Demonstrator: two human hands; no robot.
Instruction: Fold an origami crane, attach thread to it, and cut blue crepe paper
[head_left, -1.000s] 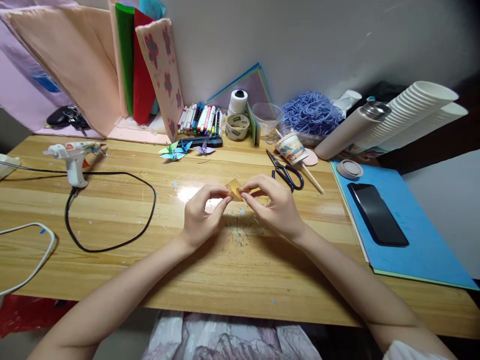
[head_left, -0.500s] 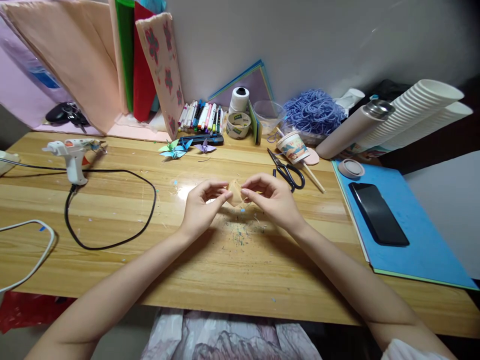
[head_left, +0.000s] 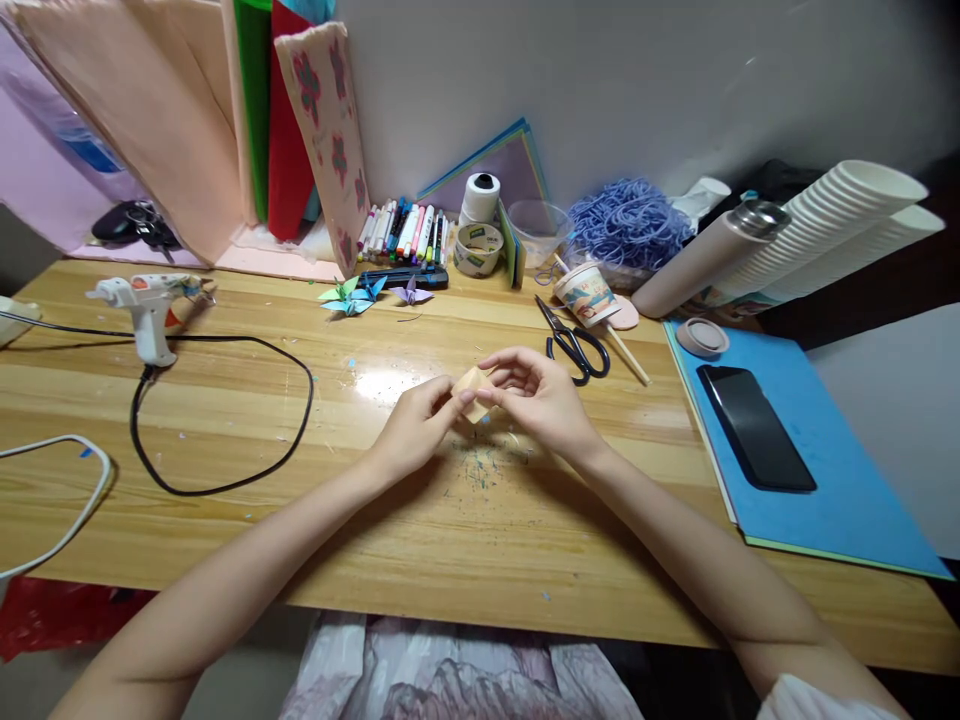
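Observation:
A small folded piece of pale orange paper [head_left: 474, 405] is held above the middle of the table. My left hand [head_left: 420, 425] pinches its left side between thumb and fingers. On its right side my right hand [head_left: 544, 400] grips it, thumb on the near face and the fingers curled behind. Both thumbs lie close together on the paper. Small blue and dark scraps [head_left: 480, 470] are scattered on the wooden table [head_left: 420, 560] below the hands. Several folded paper cranes [head_left: 351, 298] sit farther back, left of the hands.
Black-handled scissors [head_left: 574, 345] lie right of my right hand, beside a small paper cup [head_left: 586, 295] with a stick. A glue gun [head_left: 150, 315] and its black cable occupy the left. At right, a phone [head_left: 754, 428] rests on blue sheets [head_left: 847, 470]. Markers [head_left: 405, 232] stand behind.
My left hand has moved slightly right and down, closer to my right hand. The paper has turned, showing a flatter, diamond-like face, and the thumbs are nearer each other.

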